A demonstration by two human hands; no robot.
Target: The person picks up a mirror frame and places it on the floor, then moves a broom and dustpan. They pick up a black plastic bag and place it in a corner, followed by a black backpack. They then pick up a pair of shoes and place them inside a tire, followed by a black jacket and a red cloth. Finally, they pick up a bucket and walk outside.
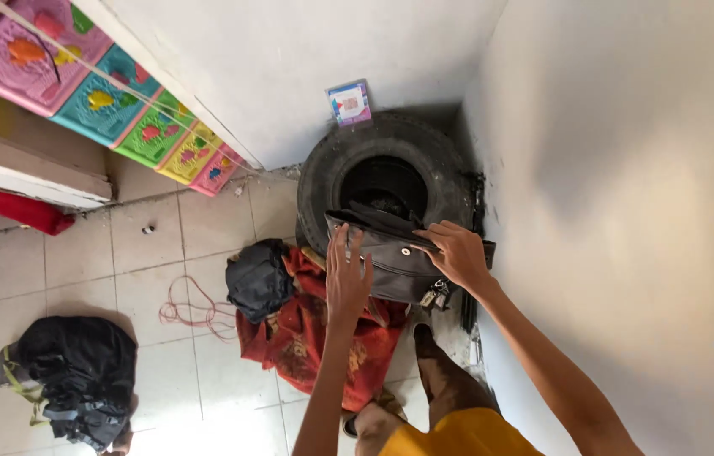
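Observation:
A dark grey bag (395,262) with a snap button rests on the near rim of a stack of black tyres (323,173) in the corner. My right hand (457,253) grips the bag's upper right edge, by its opening. My left hand (347,277) lies flat against the bag's left side, fingers spread and pointing up. Metal keys or clips (436,295) hang from the bag's lower right corner.
A red patterned cloth (306,342) and a black bundle (259,279) lie on the tiled floor left of the tyres. A black backpack (78,371) sits at lower left, a red cord (192,311) between. Colourful foam mats (103,97) lean at upper left. White walls (627,169) close the corner.

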